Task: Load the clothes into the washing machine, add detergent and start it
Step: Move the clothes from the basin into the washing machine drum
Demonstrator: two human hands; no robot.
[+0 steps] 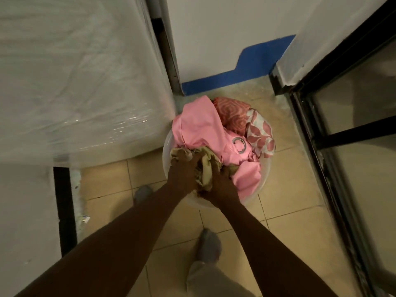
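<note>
A round translucent laundry basin (166, 146) stands on the tiled floor, full of clothes. On top lies a pink curtain with metal eyelets (199, 127), with a red patterned cloth (233, 114) and a pink-and-white leaf-print cloth (260, 133) behind it. At the near side of the basin is a beige cloth (211, 166). My left hand (184, 172) and my right hand (222, 185) both reach down and grip this beige cloth, side by side. No washing machine drum or detergent is recognisable in view.
A large white appliance wrapped in clear plastic film (81, 82) stands at the left, close to the basin. A black-framed glass door (342, 129) runs along the right. A white wall with a blue skirting (246, 76) is behind. My feet (209, 245) stand on the tiles.
</note>
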